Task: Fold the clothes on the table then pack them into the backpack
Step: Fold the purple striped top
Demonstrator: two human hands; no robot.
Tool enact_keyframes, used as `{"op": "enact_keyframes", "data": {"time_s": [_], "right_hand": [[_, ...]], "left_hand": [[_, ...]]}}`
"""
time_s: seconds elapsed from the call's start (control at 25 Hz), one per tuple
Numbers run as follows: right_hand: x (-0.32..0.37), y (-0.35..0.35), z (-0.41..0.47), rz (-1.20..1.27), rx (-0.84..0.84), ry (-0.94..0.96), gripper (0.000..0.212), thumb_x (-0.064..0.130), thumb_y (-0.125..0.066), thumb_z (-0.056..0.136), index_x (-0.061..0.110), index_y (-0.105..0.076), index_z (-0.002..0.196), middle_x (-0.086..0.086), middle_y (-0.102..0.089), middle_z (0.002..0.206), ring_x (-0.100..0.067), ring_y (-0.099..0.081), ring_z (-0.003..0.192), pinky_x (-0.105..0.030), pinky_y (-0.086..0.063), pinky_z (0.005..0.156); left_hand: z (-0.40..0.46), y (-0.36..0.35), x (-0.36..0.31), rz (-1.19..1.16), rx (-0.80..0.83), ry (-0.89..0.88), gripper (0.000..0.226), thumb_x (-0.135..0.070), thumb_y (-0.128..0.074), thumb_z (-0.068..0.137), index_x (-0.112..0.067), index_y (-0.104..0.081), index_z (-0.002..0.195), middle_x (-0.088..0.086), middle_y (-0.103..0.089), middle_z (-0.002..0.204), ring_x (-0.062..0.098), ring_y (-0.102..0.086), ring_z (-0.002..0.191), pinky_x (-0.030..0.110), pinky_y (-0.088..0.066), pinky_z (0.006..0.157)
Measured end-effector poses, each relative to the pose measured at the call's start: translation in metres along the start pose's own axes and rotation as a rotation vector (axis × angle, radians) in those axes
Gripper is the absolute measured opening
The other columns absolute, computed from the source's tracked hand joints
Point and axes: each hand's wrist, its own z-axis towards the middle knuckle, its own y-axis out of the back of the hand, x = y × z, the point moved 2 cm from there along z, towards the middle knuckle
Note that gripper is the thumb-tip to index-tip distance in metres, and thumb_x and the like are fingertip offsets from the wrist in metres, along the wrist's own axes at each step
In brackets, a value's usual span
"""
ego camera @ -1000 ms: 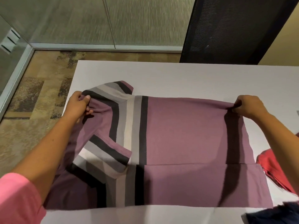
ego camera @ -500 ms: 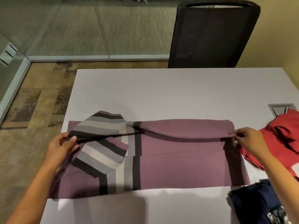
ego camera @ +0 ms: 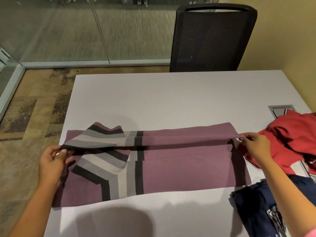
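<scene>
A white counter [ego camera: 171, 100] is seen from above, with a dark shadow cast on its near edge. At the near right corner a folded navy garment [ego camera: 253, 202] is laid on the counter, partly crossed by the right forearm. Across the middle of the counter a purple shirt [ego camera: 179, 168] with black, grey and white stripes is spread lengthwise, its lower part lying flat. Its far edge is lifted and doubled toward the near side. The striped end of that lifted fold is pinched by the left hand [ego camera: 51, 161] between thumb and fingers, at the left edge of the counter. The plain purple end is pinched by the right hand [ego camera: 254, 144] at its fingertips, so the fold is held taut between the two hands, just above the flat part. Just beside the right hand, a crumpled red garment [ego camera: 294, 139] is heaped at the right edge of the counter, partly covering a metal cable hatch [ego camera: 278, 109] set into the surface. Beyond the far edge a black mesh chair [ego camera: 210, 38] is drawn up. Patterned carpet [ego camera: 34, 108] is seen to the left, bounded by a glass partition [ego camera: 85, 31], and a yellow wall [ego camera: 287, 40] is seen to the right.
</scene>
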Motion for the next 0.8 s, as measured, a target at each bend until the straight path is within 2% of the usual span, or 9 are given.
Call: {"op": "enact_keyframes", "data": {"time_s": [0.08,0.2,0.28,0.36,0.44,0.52,0.6,0.68,0.8], "right_hand": [[-0.005,0.001,-0.003,0.038,0.027,-0.026,0.014,-0.002,-0.065,0.078,0.008,-0.075,0.08,-0.015,-0.071,0.078,-0.027,-0.061,0.072,-0.014,-0.039,0.058],[-0.018,-0.008,-0.015,-0.057,0.226,-0.052,0.014,-0.002,-0.071,0.076,0.005,-0.077,0.087,-0.009,-0.068,0.076,-0.024,-0.061,0.073,-0.012,-0.041,0.056],[-0.02,-0.013,-0.02,-0.108,0.37,-0.039,0.025,-0.011,-0.066,0.075,0.008,-0.077,0.086,-0.006,-0.068,0.079,-0.02,-0.06,0.077,-0.005,-0.042,0.06],[-0.019,-0.016,-0.019,-0.134,0.47,-0.055,0.041,-0.018,-0.051,0.072,0.012,-0.077,0.081,-0.004,-0.071,0.082,-0.019,-0.062,0.084,-0.004,-0.044,0.069],[-0.016,-0.016,-0.013,-0.151,0.436,-0.089,0.047,-0.016,-0.044,0.07,0.02,-0.074,0.071,-0.002,-0.072,0.083,-0.022,-0.064,0.086,-0.026,-0.051,0.084],[-0.007,-0.015,-0.005,-0.114,0.28,-0.118,0.039,-0.01,-0.047,0.074,0.021,-0.071,0.071,-0.006,-0.072,0.086,-0.028,-0.064,0.087,-0.037,-0.052,0.082],[0.002,-0.017,0.005,-0.04,0.17,-0.128,0.021,-0.002,-0.053,0.083,0.01,-0.068,0.09,-0.01,-0.068,0.091,-0.03,-0.06,0.087,-0.034,-0.045,0.077],[0.01,-0.022,0.018,0.028,0.217,-0.201,0.025,0.011,-0.058,0.088,0.006,-0.061,0.112,-0.008,-0.06,0.098,-0.028,-0.056,0.087,-0.033,-0.041,0.076],[0.012,-0.036,0.036,0.058,0.313,-0.3,0.039,0.03,-0.065,0.083,0.003,-0.06,0.111,-0.011,-0.058,0.093,-0.025,-0.053,0.076,-0.027,-0.04,0.062]], "left_hand": [[-0.007,0.005,0.004,0.035,0.033,-0.011,0.021,-0.001,-0.043,0.1,-0.017,-0.055,0.093,0.011,-0.062,0.097,0.019,-0.063,0.09,0.016,-0.057,0.065],[-0.015,0.011,0.019,0.226,0.124,0.014,0.012,-0.001,-0.047,0.098,-0.005,-0.056,0.106,0.018,-0.061,0.103,0.026,-0.061,0.096,0.013,-0.055,0.065],[-0.02,0.012,0.02,0.349,0.157,-0.007,0.012,-0.002,-0.05,0.096,-0.003,-0.06,0.104,0.015,-0.063,0.097,0.024,-0.061,0.09,0.01,-0.054,0.06],[-0.022,0.011,0.016,0.444,0.153,-0.058,0.016,-0.003,-0.049,0.096,-0.007,-0.064,0.1,0.011,-0.064,0.092,0.024,-0.06,0.084,0.022,-0.055,0.061],[-0.02,0.01,0.013,0.52,0.105,-0.096,0.022,-0.006,-0.045,0.096,-0.011,-0.067,0.094,0.009,-0.065,0.089,0.027,-0.058,0.08,0.033,-0.048,0.066],[-0.007,0.013,0.013,0.502,-0.009,-0.1,0.023,-0.012,-0.044,0.093,-0.014,-0.067,0.092,0.008,-0.066,0.089,0.031,-0.058,0.081,0.041,-0.049,0.074],[0.019,0.017,0.014,0.555,-0.128,-0.081,0.022,-0.022,-0.046,0.089,-0.018,-0.064,0.099,0.009,-0.066,0.092,0.034,-0.059,0.083,0.048,-0.05,0.079],[0.053,0.018,0.018,0.617,-0.151,-0.037,0.026,-0.032,-0.047,0.085,-0.02,-0.062,0.102,0.015,-0.065,0.098,0.037,-0.06,0.084,0.052,-0.052,0.079],[0.083,0.003,0.015,0.613,-0.042,0.071,0.029,-0.036,-0.054,0.091,-0.009,-0.065,0.094,0.018,-0.064,0.083,0.032,-0.059,0.072,0.045,-0.05,0.07]]}}
